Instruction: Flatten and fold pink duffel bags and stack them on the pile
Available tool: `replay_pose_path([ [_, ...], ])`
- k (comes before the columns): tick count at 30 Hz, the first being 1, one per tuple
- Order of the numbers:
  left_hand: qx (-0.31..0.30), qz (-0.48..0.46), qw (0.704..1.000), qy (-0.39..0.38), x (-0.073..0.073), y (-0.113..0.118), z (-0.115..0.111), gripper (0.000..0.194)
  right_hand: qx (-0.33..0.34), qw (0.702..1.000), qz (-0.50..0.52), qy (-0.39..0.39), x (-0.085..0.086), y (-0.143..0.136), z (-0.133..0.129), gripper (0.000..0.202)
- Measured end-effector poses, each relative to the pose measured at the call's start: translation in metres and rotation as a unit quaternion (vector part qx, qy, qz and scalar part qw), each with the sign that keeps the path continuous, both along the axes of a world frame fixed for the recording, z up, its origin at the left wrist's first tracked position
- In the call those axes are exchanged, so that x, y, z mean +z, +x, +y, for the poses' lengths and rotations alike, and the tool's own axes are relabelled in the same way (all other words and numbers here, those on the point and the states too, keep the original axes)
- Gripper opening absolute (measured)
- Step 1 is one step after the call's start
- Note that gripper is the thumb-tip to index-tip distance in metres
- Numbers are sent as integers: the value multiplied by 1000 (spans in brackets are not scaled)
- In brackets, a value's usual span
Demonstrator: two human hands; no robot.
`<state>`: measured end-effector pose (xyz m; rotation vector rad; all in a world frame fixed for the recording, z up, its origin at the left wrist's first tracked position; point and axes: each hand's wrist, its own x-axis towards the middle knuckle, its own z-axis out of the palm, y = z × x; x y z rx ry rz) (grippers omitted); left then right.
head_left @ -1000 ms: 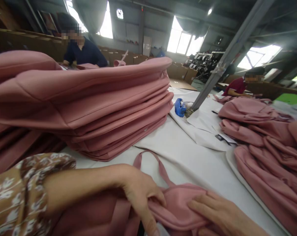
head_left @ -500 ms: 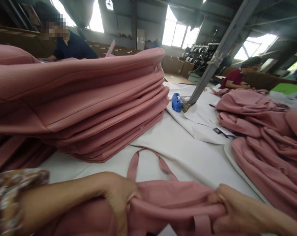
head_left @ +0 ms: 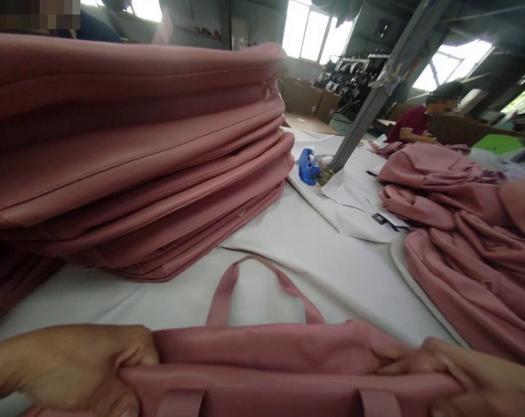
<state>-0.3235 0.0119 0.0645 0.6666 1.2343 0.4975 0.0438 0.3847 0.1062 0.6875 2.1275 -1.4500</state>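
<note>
A pink bag (head_left: 262,347) lies at the bottom of the view, its top edge stretched between my hands. One strap loops forward over the white table cover (head_left: 288,231); two strap ends show on the near side. My left hand (head_left: 101,370) is closed on the bag's left top corner. At the other corner my right hand (head_left: 445,370) grips the edge, some fingers reaching inside the opening. The lower part of the bag is out of frame.
A tall stack of pink bags (head_left: 158,150) fills the left. Crumpled pink bags (head_left: 471,231) lie at the right. Behind are a blue tape dispenser (head_left: 308,167), a slanted metal post (head_left: 375,92) and a person in a red shirt (head_left: 412,123). Another person is partly visible at top left.
My left hand has moved left and my right hand slightly right, so the bag's edge is wider and straighter. The stack and background sit higher or further left in view.
</note>
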Motion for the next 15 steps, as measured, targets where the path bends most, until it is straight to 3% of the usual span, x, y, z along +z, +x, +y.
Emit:
replay_pose_path([
  [3, 81, -32, 996, -11, -24, -6, -3, 41, -59, 998, -12, -23, -44, -3, 10, 50],
  [5, 110, -53, 993, -5, -46, -6, -2, 49, -32, 998, -2, -45, -81, -8, 13, 62],
  [7, 93, -17, 995, 16, -60, -6, -1, 51, -11, 1000, 18, 19, -106, -9, 14, 61],
  [9, 68, 123, 988, 62, -64, -3, -3, 48, 4, 988, 23, 150, -117, -3, 16, 56],
  [10, 58, 218, 971, 81, -65, 0, -5, 47, 11, 976, 16, 215, -120, 1, 16, 54],
  [12, 63, 405, 907, 96, -66, 8, -12, 44, 28, 949, 4, 315, -125, 8, 18, 54],
  [15, 68, 557, 824, 81, -71, 21, -20, 43, 15, 917, 48, 397, -140, 12, 21, 57],
])
